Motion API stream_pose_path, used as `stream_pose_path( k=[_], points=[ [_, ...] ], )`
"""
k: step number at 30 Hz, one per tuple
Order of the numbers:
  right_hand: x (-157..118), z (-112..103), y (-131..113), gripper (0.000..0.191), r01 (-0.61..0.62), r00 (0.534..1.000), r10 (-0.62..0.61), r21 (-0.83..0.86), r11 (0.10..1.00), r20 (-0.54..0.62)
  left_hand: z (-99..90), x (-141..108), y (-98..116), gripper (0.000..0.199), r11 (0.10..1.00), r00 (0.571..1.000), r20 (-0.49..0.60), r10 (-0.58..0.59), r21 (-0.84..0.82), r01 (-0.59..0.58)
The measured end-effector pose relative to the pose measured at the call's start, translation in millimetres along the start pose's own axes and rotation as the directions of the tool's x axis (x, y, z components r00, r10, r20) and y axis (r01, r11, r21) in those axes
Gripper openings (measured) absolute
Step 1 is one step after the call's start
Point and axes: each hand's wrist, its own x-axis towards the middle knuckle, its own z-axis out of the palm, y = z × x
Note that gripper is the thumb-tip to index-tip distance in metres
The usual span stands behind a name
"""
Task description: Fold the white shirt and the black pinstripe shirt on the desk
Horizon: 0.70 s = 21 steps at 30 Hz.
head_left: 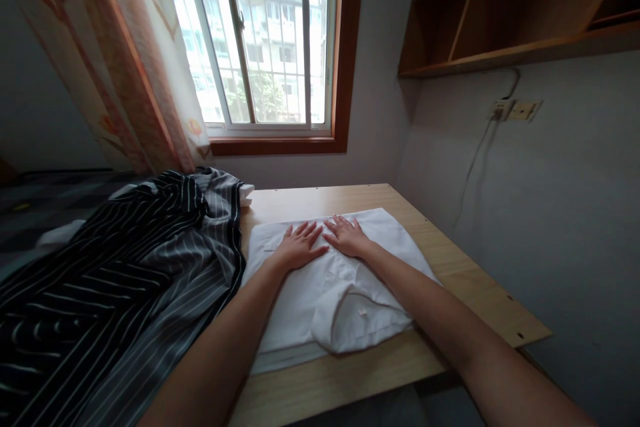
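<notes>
A white collared shirt (295, 300) lies folded on the wooden tabletop (450, 267), its collar facing me. Flat on the upper part of the shirt rests my left hand (300, 245), fingers spread. Beside it my right hand (347, 236) also presses flat on the cloth, with its fingers apart. Neither hand grips anything. The two hands are close together, with a small gap between them. My forearms cross over the shirt's left and right sides and hide parts of it.
Black and grey striped cloth (115, 280) lies heaped to the left, against the table's side. Behind the table are a window (270, 33) and a patterned curtain (115, 47). A wooden shelf (520, 7) hangs at the upper right, above a wall socket (501, 109) with a cord.
</notes>
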Motion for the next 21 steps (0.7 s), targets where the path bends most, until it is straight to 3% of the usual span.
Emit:
stream_pose_path(
  k=[5, 13, 16, 21],
  points=[
    [0.8, -2.9, 20.6, 0.074, -0.011, 1.000, 0.011, 0.011, 1.000, -0.027, -3.4, -1.7, 1.2, 0.076, 1.000, 1.000, -0.003, -0.002, 0.010, 0.002],
    [-1.8, -13.2, 79.1, 0.064, -0.275, 0.961, 0.275, -0.072, 0.959, -0.015, -6.2, -2.5, 4.1, 0.074, 1.000, 1.000, -0.005, -0.005, 0.016, 0.005],
    [-3.8, -11.2, 94.2, 0.064, -0.348, 0.937, 0.342, -0.084, 0.934, -0.078, -6.3, -4.8, 3.2, 0.069, 0.990, 0.990, -0.050, -0.132, 0.045, 0.134],
    [-7.1, -8.5, 104.1, 0.064, -0.470, 0.874, 0.458, -0.045, 0.881, -0.161, -10.4, -12.3, -2.4, 0.069, 0.888, 0.888, -0.099, -0.449, 0.057, 0.456]
  ],
)
